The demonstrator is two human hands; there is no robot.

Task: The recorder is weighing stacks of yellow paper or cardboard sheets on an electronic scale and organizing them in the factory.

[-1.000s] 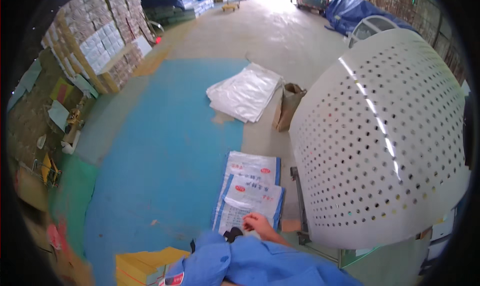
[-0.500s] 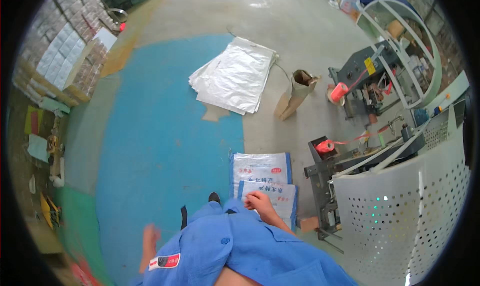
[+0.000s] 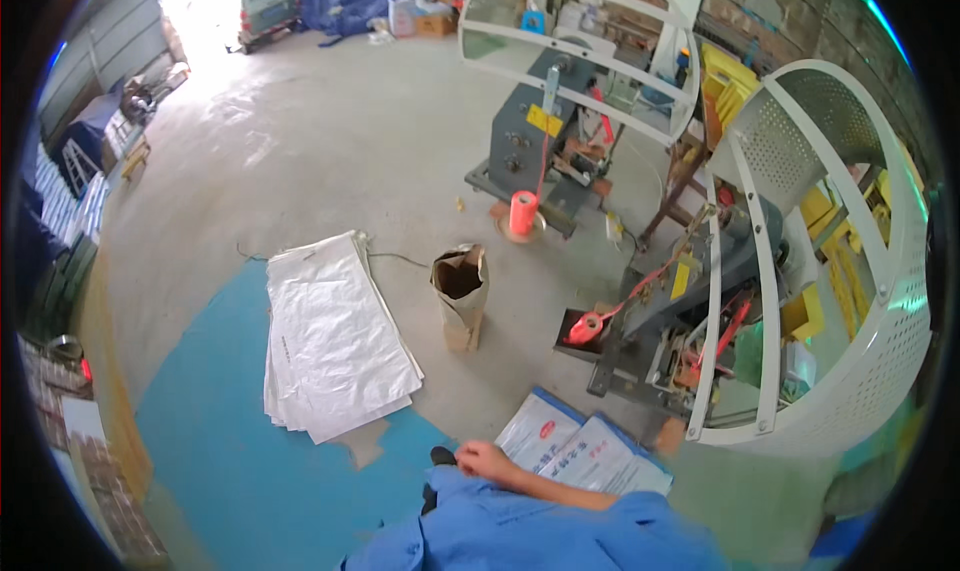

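My right hand (image 3: 482,459) hangs in front of my blue jacket with its fingers loosely curled, and no thing shows in it. Closest to it, two white printed woven sacks (image 3: 605,460) with blue edges lie overlapping flat on the floor, just beyond my forearm; I cannot tell that the hand touches them. My left hand is out of view. Further ahead, on the edge of the blue floor sheet (image 3: 210,421), lies a stack of silvery white bags (image 3: 340,341). An open-topped brown paper bag (image 3: 461,301) stands upright to the right of that stack.
Along the right stand two grey machines, the far one (image 3: 525,136) and the near one (image 3: 690,276), with curved white guards (image 3: 765,361) and red twine spools (image 3: 523,214). Blue tarpaulin (image 3: 345,1) hangs at the back. A vehicle (image 3: 268,11) stands by the bright doorway.
The view has swung right and up, bringing in the doorway and more of the machines. My left hand has left the picture. My right hand stays curled before my body.
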